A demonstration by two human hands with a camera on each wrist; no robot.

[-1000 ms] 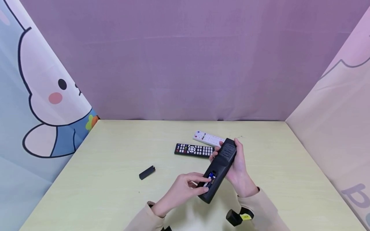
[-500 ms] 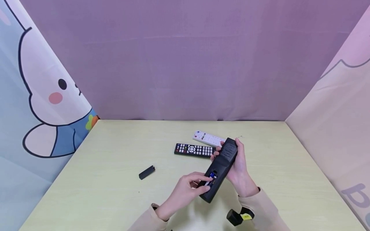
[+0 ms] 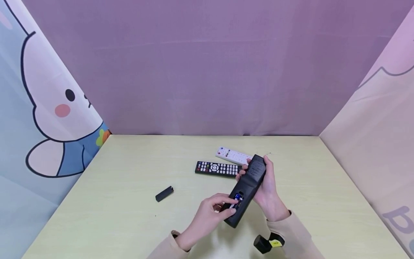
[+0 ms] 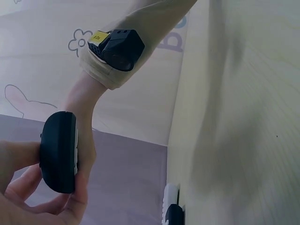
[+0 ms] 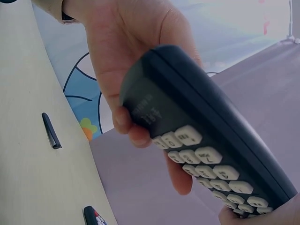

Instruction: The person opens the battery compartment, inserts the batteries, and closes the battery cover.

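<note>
Above the table a black remote control (image 3: 249,182) is held back side up, tilted, with its battery compartment uncovered. A blue battery (image 3: 237,196) shows inside it. My right hand (image 3: 267,196) grips the far end, thumb along one edge and fingers round the other. At the near end is my left hand (image 3: 207,212), its thumb and index finger at the compartment. Seen from the right wrist, more left-hand fingers (image 5: 139,135) curl under the button side of the remote. Small and black, the battery cover (image 3: 164,193) lies on the table to the left.
A second black remote (image 3: 215,168) with white buttons lies behind the hands. Farther back a white remote (image 3: 233,155) lies at an angle, partly hidden by the held one. The pale table (image 3: 129,165) ends at a purple curtain (image 3: 207,72), with printed cloths at both sides.
The held remote and my left hand have shifted slightly to the right. My left thumb and index finger stay at the compartment, and my right hand keeps its grip.
</note>
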